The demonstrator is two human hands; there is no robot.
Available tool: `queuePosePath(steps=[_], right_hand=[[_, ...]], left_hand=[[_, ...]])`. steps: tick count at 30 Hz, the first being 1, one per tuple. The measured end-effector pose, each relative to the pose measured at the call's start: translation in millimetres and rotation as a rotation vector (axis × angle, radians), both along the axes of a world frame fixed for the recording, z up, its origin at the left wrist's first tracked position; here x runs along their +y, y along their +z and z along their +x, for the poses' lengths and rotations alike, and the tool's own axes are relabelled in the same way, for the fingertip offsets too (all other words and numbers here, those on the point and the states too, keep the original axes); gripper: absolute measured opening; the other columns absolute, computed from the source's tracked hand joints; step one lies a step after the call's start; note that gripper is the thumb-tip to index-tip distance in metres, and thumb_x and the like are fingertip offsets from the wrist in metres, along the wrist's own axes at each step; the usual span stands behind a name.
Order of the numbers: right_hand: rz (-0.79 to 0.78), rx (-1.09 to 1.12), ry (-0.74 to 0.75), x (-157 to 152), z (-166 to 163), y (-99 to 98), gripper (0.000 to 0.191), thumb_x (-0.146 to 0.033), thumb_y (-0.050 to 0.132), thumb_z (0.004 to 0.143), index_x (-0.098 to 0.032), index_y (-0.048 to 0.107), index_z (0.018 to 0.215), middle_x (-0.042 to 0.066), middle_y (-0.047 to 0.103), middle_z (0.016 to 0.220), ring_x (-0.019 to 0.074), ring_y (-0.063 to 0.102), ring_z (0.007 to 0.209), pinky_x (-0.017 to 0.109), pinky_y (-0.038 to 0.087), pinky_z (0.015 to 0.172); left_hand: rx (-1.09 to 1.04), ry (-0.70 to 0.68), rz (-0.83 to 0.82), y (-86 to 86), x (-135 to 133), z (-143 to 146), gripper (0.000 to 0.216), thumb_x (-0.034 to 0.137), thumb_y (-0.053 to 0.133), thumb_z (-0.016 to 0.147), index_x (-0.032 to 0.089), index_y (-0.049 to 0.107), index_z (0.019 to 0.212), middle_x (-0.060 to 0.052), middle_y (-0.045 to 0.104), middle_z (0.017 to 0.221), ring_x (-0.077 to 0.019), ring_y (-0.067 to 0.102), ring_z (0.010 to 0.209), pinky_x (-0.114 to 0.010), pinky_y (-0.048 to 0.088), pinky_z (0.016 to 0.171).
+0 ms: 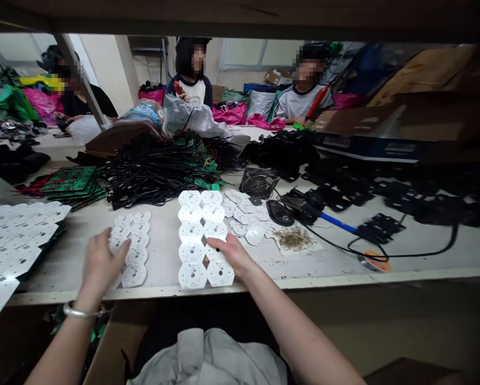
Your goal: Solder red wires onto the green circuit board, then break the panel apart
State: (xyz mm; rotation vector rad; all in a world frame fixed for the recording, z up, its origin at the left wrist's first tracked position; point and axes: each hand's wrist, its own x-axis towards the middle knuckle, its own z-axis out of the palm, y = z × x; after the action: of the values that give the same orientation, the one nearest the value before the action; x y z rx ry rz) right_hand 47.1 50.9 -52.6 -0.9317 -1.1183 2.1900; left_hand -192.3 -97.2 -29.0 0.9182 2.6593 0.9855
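Note:
Two panels of white hexagonal circuit boards lie on the worktable near its front edge. My left hand has its fingers curled onto the left edge of the smaller panel. My right hand lies on the right edge of the larger panel, fingers pressed on a board near its lower end. A loose pile of single white boards sits just behind my right hand.
A stack of white panels fills the left. Behind are green circuit boards, a heap of black cables, a small fan, a blue-handled soldering iron and a solder reel. Three people sit across the table.

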Motion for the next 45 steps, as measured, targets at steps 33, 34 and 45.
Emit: queuePosePath(steps=[33, 34, 45], right_hand=[[0.753, 0.013, 0.007, 22.1, -32.7, -37.7, 0.042, -0.046, 0.059, 0.080, -0.017, 0.060, 0.111, 0.010, 0.067, 0.113, 0.0239, 0.060, 0.111, 0.042, 0.042, 0.102], [0.757, 0.003, 0.001, 21.2, -31.6, -37.0, 0.042, -0.047, 0.060, 0.080, -0.017, 0.061, 0.109, 0.010, 0.068, 0.111, 0.0245, 0.061, 0.108, 0.042, 0.044, 0.100], [0.671, 0.010, -0.131, -0.3, -12.4, 7.9, 0.044, -0.051, 0.073, 0.066, -0.021, 0.067, 0.097, 0.004, 0.072, 0.096, 0.0263, 0.066, 0.094, 0.038, 0.052, 0.087]], left_hand=[[-0.309, -0.418, 0.538, -38.0, 77.8, 65.4, 0.038, 0.045, 0.067, 0.071, 0.019, 0.048, 0.092, -0.008, 0.068, 0.093, -0.0232, 0.064, 0.089, -0.034, 0.050, 0.077], [-0.277, -0.425, 0.499, -35.4, 75.6, 65.3, 0.038, 0.047, 0.066, 0.070, 0.020, 0.048, 0.087, -0.006, 0.068, 0.086, -0.0226, 0.065, 0.082, -0.033, 0.050, 0.072], [-0.051, -0.230, 0.258, 0.6, 56.2, 95.2, 0.041, 0.064, 0.057, 0.068, 0.025, 0.045, 0.074, 0.004, 0.049, 0.047, -0.0238, 0.055, 0.049, -0.032, 0.044, 0.050]])
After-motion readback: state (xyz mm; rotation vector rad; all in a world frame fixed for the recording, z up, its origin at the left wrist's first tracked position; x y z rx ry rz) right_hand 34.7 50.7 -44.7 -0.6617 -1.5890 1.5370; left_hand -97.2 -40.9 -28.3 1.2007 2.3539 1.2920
